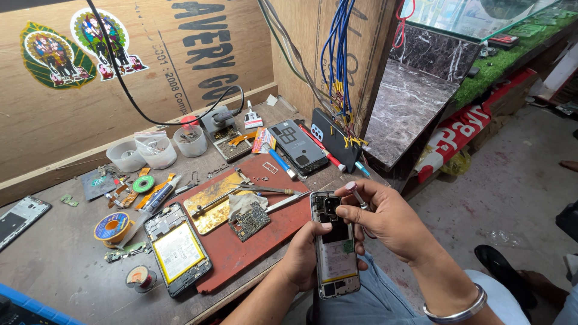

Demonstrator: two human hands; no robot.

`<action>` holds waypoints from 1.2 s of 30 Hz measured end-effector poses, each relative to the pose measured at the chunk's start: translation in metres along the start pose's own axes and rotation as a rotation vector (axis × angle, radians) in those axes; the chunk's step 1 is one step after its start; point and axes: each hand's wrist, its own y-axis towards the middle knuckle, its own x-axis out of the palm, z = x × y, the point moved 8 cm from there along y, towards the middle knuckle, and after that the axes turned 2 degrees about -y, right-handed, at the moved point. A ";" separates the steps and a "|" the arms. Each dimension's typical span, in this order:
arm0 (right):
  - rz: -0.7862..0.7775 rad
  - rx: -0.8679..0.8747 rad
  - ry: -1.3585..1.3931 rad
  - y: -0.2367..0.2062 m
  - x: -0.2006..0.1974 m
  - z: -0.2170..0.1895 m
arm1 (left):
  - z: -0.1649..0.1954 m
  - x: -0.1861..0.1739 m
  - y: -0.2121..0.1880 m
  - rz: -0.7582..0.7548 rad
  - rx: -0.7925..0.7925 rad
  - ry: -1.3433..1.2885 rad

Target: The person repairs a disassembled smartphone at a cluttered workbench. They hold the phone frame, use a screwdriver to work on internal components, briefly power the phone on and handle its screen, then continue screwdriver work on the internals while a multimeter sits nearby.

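An opened phone point(335, 256) with its back cover off lies upright in my left hand point(304, 259), which grips its lower left side just off the bench's front edge. My right hand point(385, 219) rests on the phone's upper part, index finger on the camera area. Between that hand's fingers sticks a thin screwdriver point(356, 194) with a pinkish cap. A metal bangle point(457, 310) circles my right wrist.
The red work mat point(241, 253) carries a circuit board point(248, 221), tweezers point(265, 190) and a gold plate point(211, 201). Another opened phone point(177, 248), solder spools point(112, 229), plastic cups point(158, 150) and more phones point(296, 144) crowd the bench. Blue wires point(339, 54) hang at the back.
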 end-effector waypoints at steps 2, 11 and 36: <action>0.001 0.027 0.030 0.000 0.001 0.001 | 0.001 0.000 0.000 0.005 0.002 0.006; -0.005 0.014 -0.009 -0.001 0.004 -0.005 | 0.004 0.003 -0.001 0.036 0.038 0.041; -0.009 -0.039 -0.017 -0.002 0.006 -0.010 | 0.003 0.006 -0.002 -0.036 0.000 0.026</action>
